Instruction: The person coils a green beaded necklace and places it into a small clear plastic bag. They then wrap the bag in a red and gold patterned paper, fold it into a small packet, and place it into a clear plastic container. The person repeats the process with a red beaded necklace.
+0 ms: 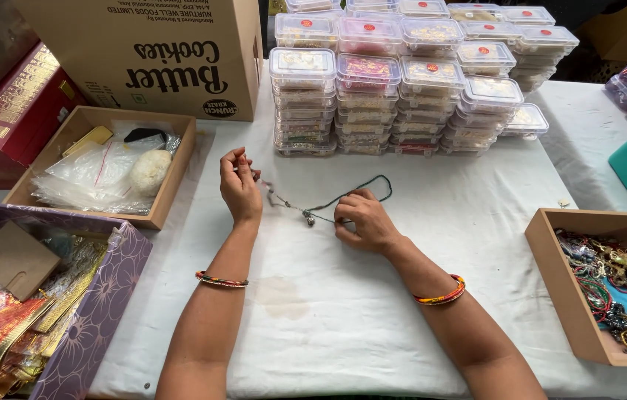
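At the frame's centre, on the white cloth (402,296), your beaded cord (350,194) lies limp, light, probably snag-prone. Your left hand (239,185) pinches one end; your right hand (364,222) clamps near its small bell (308,217). Grip the cord, not the beads.

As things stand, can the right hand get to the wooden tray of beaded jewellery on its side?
Probably yes. The right hand rests on the dark beaded string, and only bare white tablecloth lies between it and the open-topped wooden tray. It would likely have to let go of the string first.
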